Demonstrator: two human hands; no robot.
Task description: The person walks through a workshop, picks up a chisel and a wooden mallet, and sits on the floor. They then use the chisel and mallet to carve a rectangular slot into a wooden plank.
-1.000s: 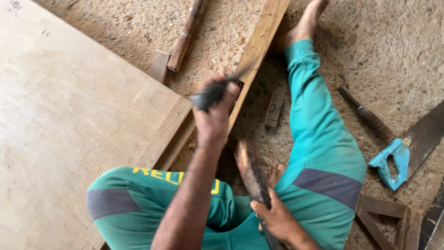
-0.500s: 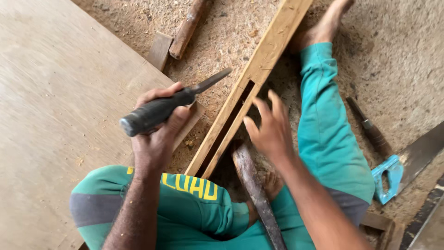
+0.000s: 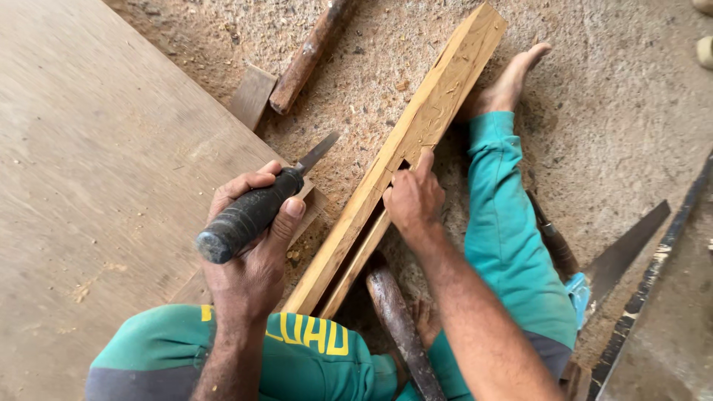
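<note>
— Wood first: what is the right hand (image 3: 413, 199) on?

— A pale beam (image 3: 416, 137) lying slantwise on the sawdust floor (image 3: 609, 111). The fingers are bent and pressing on its right edge, forefinger stretched up along the wood; it presses rather than grasps.

— And the left hand (image 3: 249, 252)?

— Clenched round a chisel (image 3: 260, 208), black grip in the fist, butt end toward the camera, grey blade pointing up and right at the beam but apart from it.

— Where does the beam run?

— From between the two forearms, near the knee, up and away past the right hand. A thinner strip (image 3: 356, 263) lies along its underside just below that hand.

— What lies about the hands?

— Left of the left hand, a broad brown board (image 3: 96, 148). Above it, beyond the chisel tip, a small flat block (image 3: 251, 95) touching a dark round stick (image 3: 308, 53). Below the right hand, between the legs, a worn mallet handle (image 3: 397, 327). Right of the right forearm runs the green trouser leg (image 3: 509, 238), its bare foot (image 3: 509, 82) resting against the beam's far part.

— Further right?

— A saw (image 3: 620, 256) with a blue handle on the floor, a dark tool handle (image 3: 553, 241) just beside the leg, and a long dark metal edge (image 3: 653, 275) at the frame's right
</note>
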